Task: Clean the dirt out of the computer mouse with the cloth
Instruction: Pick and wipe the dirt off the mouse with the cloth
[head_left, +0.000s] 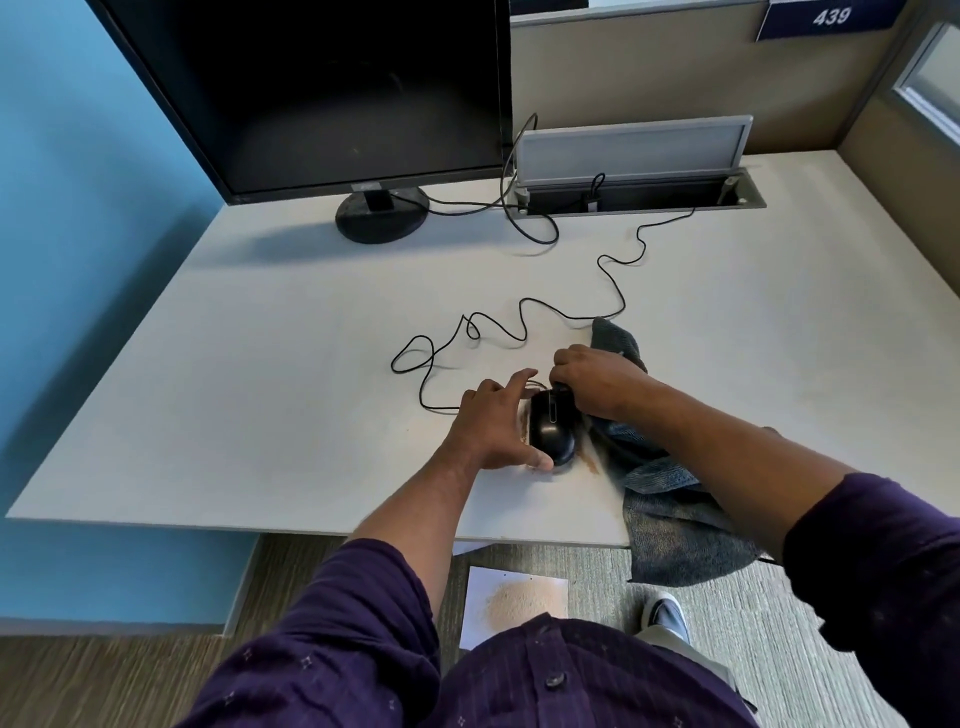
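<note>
Office cubicle, white desk, dark monitor, cable hatch, fabric partition, number sign, carpet floor

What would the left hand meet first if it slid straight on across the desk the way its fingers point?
Probably the right hand: the left hand points up-right past the mouse toward it, though depth is unclear.

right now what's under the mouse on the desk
Brownish dirt is smeared on the desk around the mouse, showing at its left edge and near right. Directly beneath is hidden by the mouse. The cloth lies beside it, under the right hand.
</note>
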